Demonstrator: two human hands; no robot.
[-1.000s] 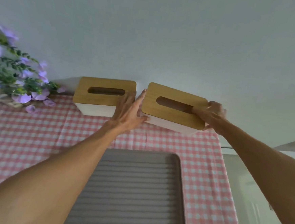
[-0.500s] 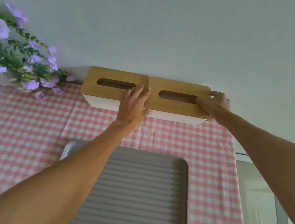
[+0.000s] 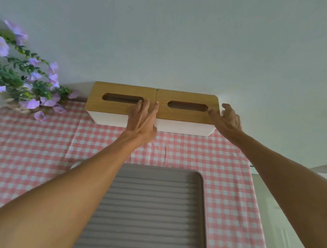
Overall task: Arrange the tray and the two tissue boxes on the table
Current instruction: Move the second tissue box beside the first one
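Two white tissue boxes with wooden slotted lids stand side by side against the wall at the back of the table. The left tissue box point(image 3: 111, 102) and the right tissue box point(image 3: 186, 116) touch end to end. My left hand point(image 3: 142, 118) lies flat with fingers spread over the seam between them. My right hand point(image 3: 226, 120) hovers at the right box's right end, fingers loose and apart, a fingertip on the lid. A grey ribbed tray point(image 3: 152, 211) lies in front, partly under my left forearm.
A bunch of purple flowers with green leaves point(image 3: 19, 77) stands at the back left. A pink and white checked cloth point(image 3: 29, 148) covers the table. The table's right edge point(image 3: 258, 199) drops off beside a white cabinet.
The right box was tilted and lifted a second ago; it now stands flat against the wall, flush with the left box. My right hand has loosened its hold on it.
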